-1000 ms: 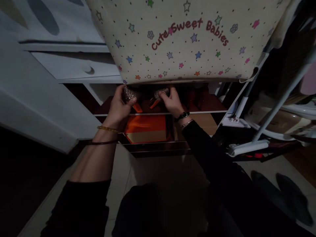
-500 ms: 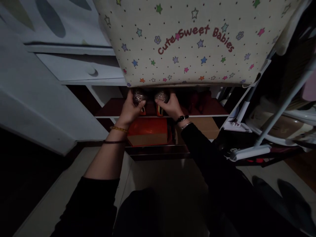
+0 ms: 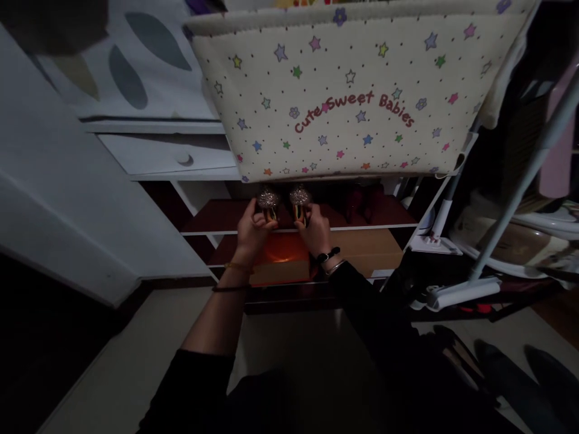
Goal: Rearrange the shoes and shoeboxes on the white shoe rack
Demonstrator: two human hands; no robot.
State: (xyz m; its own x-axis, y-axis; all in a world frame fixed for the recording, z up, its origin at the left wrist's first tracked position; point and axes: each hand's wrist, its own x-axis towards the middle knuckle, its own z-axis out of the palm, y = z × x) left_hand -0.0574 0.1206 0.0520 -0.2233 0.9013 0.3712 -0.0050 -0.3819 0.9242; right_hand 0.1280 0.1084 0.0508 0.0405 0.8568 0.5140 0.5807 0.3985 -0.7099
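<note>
A white drawer with a round knob sits left of centre in the upper part of the frame. Below it, a dark red shelf with a pale front edge runs toward the right. The left hand, near the centre, has its grip pinching the lower part of the left glittery shoe between thumb and fingers. Under this hand, on the lower level, lies an orange box. Just beside the left shoe, at the middle of the frame, stands the right glittery shoe; the right hand pinches its lower part. A star-printed cloth hangs above both shoes. Right of centre, dark red shoes stand on the shelf, above a brown box. A broom leans at the right, and dark slippers lie on the floor at lower right.
</note>
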